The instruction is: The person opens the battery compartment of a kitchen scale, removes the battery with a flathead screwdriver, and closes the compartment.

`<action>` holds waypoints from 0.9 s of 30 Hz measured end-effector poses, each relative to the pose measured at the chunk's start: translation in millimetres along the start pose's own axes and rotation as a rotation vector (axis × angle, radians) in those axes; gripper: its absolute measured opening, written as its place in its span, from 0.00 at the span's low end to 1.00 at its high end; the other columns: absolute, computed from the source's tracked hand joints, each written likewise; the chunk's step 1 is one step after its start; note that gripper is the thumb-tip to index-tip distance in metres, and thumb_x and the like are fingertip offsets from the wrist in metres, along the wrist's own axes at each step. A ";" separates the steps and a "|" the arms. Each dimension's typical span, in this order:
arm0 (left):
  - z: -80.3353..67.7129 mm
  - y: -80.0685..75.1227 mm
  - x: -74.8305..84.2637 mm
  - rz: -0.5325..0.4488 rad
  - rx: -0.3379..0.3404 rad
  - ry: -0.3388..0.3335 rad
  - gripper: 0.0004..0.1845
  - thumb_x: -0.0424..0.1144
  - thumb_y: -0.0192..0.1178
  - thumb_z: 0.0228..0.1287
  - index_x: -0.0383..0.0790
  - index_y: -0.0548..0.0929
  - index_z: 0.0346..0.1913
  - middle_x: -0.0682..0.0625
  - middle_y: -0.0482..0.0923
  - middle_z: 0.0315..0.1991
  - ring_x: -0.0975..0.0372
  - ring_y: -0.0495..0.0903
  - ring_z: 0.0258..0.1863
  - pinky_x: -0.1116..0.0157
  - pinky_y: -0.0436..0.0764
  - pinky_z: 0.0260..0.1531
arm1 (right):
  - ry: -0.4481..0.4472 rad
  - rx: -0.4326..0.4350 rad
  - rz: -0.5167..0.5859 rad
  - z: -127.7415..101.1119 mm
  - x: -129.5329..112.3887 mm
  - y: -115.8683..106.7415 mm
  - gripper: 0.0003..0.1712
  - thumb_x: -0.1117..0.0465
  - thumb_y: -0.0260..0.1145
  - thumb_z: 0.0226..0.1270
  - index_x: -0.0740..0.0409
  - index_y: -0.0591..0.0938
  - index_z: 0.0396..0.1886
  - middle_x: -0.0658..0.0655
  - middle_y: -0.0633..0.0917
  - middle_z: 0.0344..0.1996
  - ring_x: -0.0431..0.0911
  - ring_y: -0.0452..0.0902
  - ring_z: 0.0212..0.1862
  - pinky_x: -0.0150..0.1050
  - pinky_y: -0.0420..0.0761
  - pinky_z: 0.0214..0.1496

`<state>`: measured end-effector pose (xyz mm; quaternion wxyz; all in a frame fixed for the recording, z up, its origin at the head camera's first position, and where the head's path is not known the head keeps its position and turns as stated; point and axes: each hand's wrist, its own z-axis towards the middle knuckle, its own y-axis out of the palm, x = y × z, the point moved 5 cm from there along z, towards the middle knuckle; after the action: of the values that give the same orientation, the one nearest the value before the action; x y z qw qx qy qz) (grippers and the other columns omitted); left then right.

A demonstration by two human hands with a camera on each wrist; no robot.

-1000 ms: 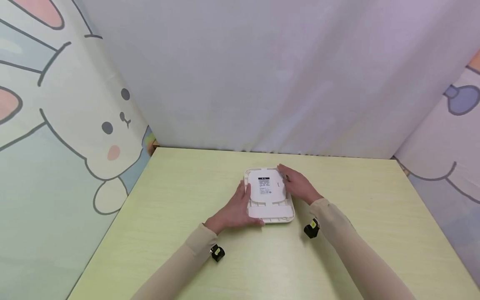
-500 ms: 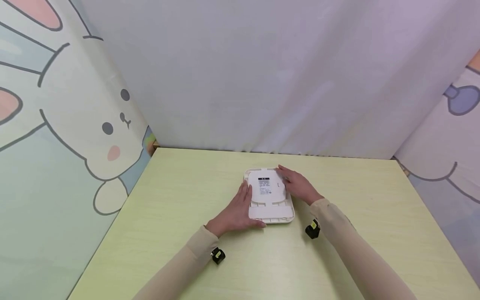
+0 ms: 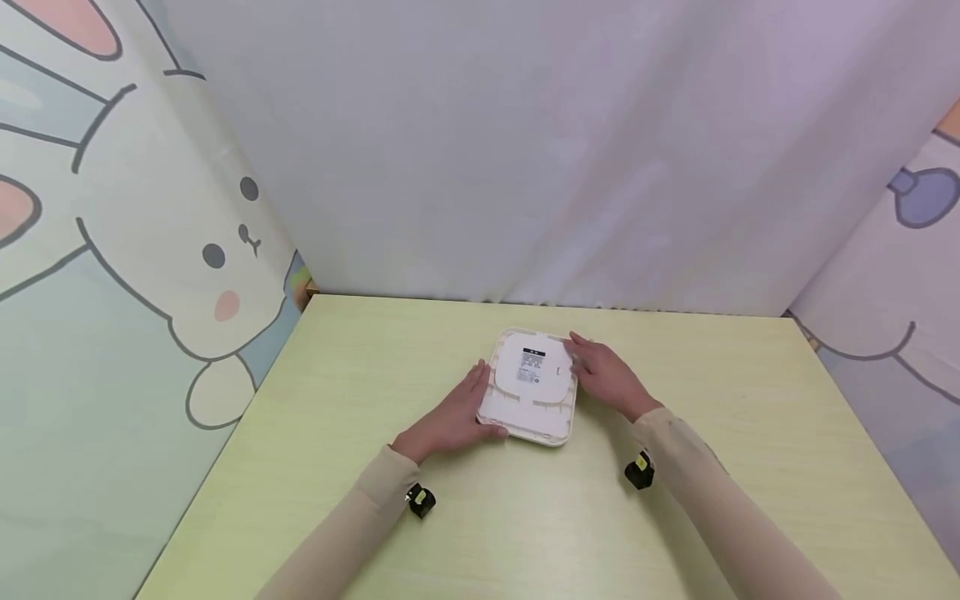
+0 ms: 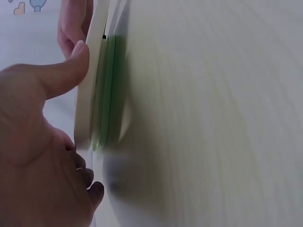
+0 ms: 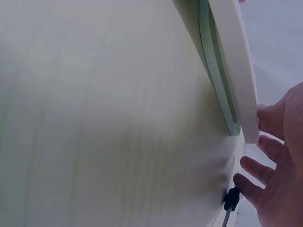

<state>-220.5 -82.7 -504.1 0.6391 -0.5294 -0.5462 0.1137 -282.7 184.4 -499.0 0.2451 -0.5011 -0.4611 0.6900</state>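
Note:
A flat white square device (image 3: 532, 383) lies back-up on the pale green table (image 3: 360, 367), with a small printed label on its round centre. My left hand (image 3: 453, 417) grips its left edge: in the left wrist view the thumb (image 4: 71, 61) presses on the device's rim (image 4: 87, 94) and the other fingers curl beneath. My right hand (image 3: 607, 379) holds the far right corner, and a fingertip (image 5: 264, 116) touches the device's edge (image 5: 232, 61). In both wrist views the device sits slightly raised, with a shadowed gap under it.
Cloth walls stand close around the table: a cartoon rabbit print (image 3: 217, 258) at the left, plain white at the back. Small black wrist units (image 3: 418, 500) (image 3: 640, 471) hang under both sleeves. Bare tabletop surrounds the device on all sides.
The device has turned clockwise and shifted a little left and away from me. Both hands moved with it and kept their hold on its edges.

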 end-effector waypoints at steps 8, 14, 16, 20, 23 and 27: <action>-2.1 -5.5 -7.4 -0.027 -0.013 -0.003 0.55 0.58 0.59 0.77 0.34 0.36 0.86 0.42 0.34 0.88 0.49 0.37 0.88 0.51 0.44 0.88 | -0.009 0.015 -0.037 -17.4 -4.3 -3.9 0.31 0.60 0.57 0.82 0.68 0.68 0.78 0.67 0.64 0.81 0.69 0.60 0.81 0.64 0.62 0.83; -2.5 -15.4 -19.5 -0.014 0.026 -0.018 0.46 0.53 0.54 0.81 0.39 0.40 0.87 0.41 0.37 0.88 0.48 0.39 0.88 0.49 0.43 0.88 | -0.024 0.063 -0.086 -35.9 -5.7 -4.8 0.31 0.61 0.58 0.81 0.70 0.69 0.78 0.69 0.66 0.80 0.68 0.60 0.81 0.64 0.63 0.83; -2.5 -18.5 -23.0 -0.001 0.046 -0.018 0.43 0.53 0.53 0.82 0.43 0.44 0.87 0.41 0.38 0.88 0.47 0.40 0.88 0.48 0.44 0.88 | -0.027 0.077 -0.097 -42.1 -6.7 -4.4 0.31 0.61 0.59 0.80 0.70 0.69 0.77 0.69 0.67 0.80 0.68 0.61 0.81 0.64 0.64 0.82; -3.3 -23.2 -25.2 0.067 0.124 -0.034 0.36 0.51 0.52 0.83 0.48 0.55 0.86 0.41 0.42 0.88 0.46 0.45 0.87 0.46 0.50 0.87 | -0.048 0.106 -0.144 -53.6 -10.1 -3.1 0.31 0.63 0.62 0.78 0.72 0.71 0.76 0.70 0.69 0.78 0.68 0.63 0.79 0.64 0.67 0.81; -6.0 -24.7 -15.1 0.169 0.214 -0.043 0.33 0.47 0.53 0.83 0.41 0.62 0.83 0.39 0.49 0.86 0.44 0.54 0.85 0.46 0.59 0.84 | -0.058 0.113 -0.187 -61.9 -12.7 -1.6 0.32 0.64 0.64 0.76 0.71 0.72 0.75 0.70 0.71 0.77 0.67 0.66 0.78 0.65 0.68 0.80; -8.6 -18.5 13.4 0.244 0.225 -0.045 0.35 0.48 0.54 0.83 0.30 0.62 0.81 0.35 0.51 0.85 0.43 0.57 0.84 0.47 0.62 0.83 | -0.063 0.136 -0.248 -69.1 -17.0 -1.0 0.33 0.64 0.66 0.73 0.70 0.73 0.75 0.69 0.74 0.75 0.67 0.67 0.77 0.66 0.69 0.79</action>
<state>-216.3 -85.4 -480.2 0.6636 -0.5142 -0.4756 0.2628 -213.0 198.3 -495.3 0.3475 -0.4005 -0.4792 0.6994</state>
